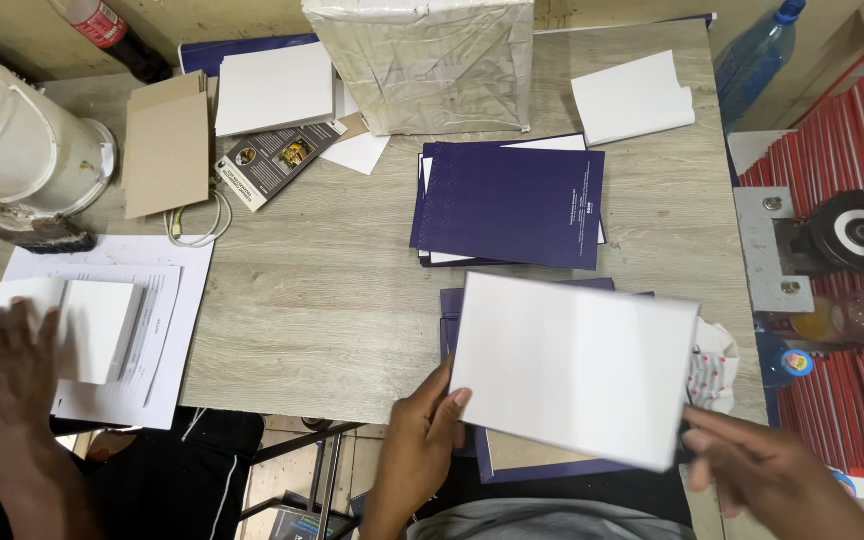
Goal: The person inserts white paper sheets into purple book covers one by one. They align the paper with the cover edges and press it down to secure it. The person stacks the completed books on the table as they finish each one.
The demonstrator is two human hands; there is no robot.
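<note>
Hands are gripping a white rectangular block of paper sheets (pixel 577 365) low in the middle of the frame: the left hand (pixel 422 435) is pinching the block's left edge, fingers closed on it, while the right hand (pixel 767 470) is sitting at the lower right corner, blurred, fingers partly spread, and whether it is clamping the block I cannot tell. The block is hovering tilted over a dark blue cover (pixel 542 465) lying at the near edge of the grey wood-grain table (pixel 322 300). Just above, at centre frame, a stack of dark blue printed covers (pixel 512 205) is lying flat. At the lower left, another person's hand (pixel 7 365) is resting on a smaller white paper block (pixel 97 325) sitting on printed sheets. A white plastic bucket (pixel 17 125) is standing at the upper left.
</note>
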